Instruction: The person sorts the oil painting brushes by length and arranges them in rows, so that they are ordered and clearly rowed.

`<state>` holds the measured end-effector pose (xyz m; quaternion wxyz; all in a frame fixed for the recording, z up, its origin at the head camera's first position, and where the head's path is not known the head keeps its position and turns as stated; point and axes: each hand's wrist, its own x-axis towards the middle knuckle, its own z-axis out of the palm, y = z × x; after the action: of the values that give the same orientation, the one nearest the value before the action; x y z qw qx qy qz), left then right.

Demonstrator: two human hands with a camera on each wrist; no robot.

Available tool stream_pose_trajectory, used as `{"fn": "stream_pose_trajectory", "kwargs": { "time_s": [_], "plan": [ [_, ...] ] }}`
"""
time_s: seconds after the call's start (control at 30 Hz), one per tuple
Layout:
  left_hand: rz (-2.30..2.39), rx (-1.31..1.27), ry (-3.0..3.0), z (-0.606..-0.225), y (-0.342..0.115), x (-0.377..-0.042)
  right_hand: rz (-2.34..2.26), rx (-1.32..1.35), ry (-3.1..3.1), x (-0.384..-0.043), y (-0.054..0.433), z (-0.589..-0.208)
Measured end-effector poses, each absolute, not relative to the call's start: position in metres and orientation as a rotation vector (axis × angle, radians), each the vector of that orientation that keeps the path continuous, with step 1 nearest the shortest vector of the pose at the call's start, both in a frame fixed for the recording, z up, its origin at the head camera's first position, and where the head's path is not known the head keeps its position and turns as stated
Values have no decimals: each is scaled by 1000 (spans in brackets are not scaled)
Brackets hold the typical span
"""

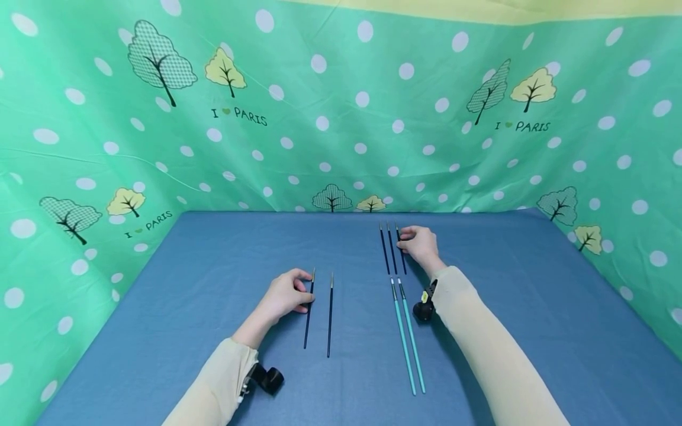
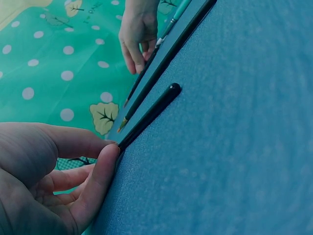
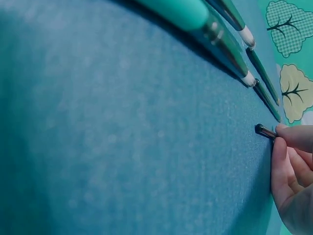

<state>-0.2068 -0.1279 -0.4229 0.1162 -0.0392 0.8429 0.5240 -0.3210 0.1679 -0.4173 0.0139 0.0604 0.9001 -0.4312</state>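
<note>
While your left hand (image 1: 285,294) pinches one black brush (image 1: 307,325) below frame centre, and your right hand (image 1: 421,244) another brush (image 1: 404,265) right of centre, you seem to align them; next, probably, release gently.

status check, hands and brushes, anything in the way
Left hand pinching leftmost dark-handled paintbrush. Right hand pinching rightmost dark-handled paintbrush. Two teal-handled paintbrushes flat, untouched. Nothing visibly blocking either hand.

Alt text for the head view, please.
Left hand and right hand each pinch a dark brush on a blue table. Another lies beside the left one, two more beside the right, with two teal brushes nearer the viewer.
</note>
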Motion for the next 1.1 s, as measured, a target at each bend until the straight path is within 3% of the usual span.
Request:
{"fn": "stream_pose_trajectory", "kwargs": {
  "time_s": [0.63, 1.1],
  "plan": [
    [1531, -122, 2470, -423, -128, -207, -1543, 343, 2668, -288, 153, -392],
    [1530, -114, 2476, -422, -127, -206, -1586, 223, 2496, -250, 114, -385]
  ]
}}
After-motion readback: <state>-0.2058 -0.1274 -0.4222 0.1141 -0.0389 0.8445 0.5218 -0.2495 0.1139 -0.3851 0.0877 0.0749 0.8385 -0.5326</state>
